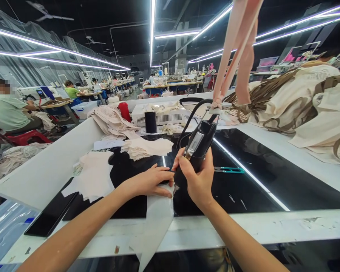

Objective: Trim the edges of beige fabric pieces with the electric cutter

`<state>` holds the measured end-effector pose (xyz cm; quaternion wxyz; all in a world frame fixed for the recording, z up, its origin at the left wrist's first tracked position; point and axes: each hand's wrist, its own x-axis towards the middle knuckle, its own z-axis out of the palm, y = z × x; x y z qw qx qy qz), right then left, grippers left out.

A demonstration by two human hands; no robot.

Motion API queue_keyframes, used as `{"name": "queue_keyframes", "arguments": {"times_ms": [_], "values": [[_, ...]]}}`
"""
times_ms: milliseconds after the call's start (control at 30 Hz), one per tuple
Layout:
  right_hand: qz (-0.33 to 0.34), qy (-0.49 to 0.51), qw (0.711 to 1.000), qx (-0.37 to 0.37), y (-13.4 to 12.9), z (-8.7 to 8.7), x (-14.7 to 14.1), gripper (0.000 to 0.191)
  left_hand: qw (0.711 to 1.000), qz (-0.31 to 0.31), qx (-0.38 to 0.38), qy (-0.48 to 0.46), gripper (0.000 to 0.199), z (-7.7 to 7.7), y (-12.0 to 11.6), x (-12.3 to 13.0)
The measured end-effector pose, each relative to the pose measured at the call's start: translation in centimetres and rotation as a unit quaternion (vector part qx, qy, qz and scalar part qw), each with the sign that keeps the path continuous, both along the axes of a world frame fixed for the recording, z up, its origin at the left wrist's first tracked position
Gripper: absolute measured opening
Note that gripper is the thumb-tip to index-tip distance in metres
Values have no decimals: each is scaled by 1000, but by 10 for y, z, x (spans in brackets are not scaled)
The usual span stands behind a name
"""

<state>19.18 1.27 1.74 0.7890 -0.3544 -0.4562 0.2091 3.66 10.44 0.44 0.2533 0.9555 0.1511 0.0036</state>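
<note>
My right hand [198,177] is wrapped round a black corded hand tool [200,145] with a silver plate on its side, held tilted over the black work surface. Pink fabric strips [238,45] tied near its top run upward out of view. A pale piece of fabric [158,215] lies under my left hand [154,180], whose fingers are stretched out and press it flat. The fabric hangs over the table's front edge. The tool's lower end is close to the fabric by my left fingertips; whether they touch is hidden.
Stacked cut pieces [146,147] and more cut fabric [95,173] lie left. Teal thread snips [229,170] lie right, a phone [51,213] at front left. Behind stand a black cylinder [150,122] and a vented white box [161,116]. Fabric heaps [314,102] fill the right; a person [7,109] sits left.
</note>
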Motion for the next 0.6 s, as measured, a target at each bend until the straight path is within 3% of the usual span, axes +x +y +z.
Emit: {"name": "queue_keyframes", "arguments": {"times_ms": [233,367,467,600], "values": [[-3,-2,1000,-3,-2,2,0,28,998,9,44,-37,36,1,-8,-5],[8,7,1000,7,-6,6,4,28,978,93,140,-120,23,-6,-41,-17],[6,0,1000,-2,-8,10,8,31,967,136,196,-86,9,-15,-69,-23],[-14,-36,998,-49,-10,14,14,36,965,135,218,-50,12,-25,-86,-30]]}}
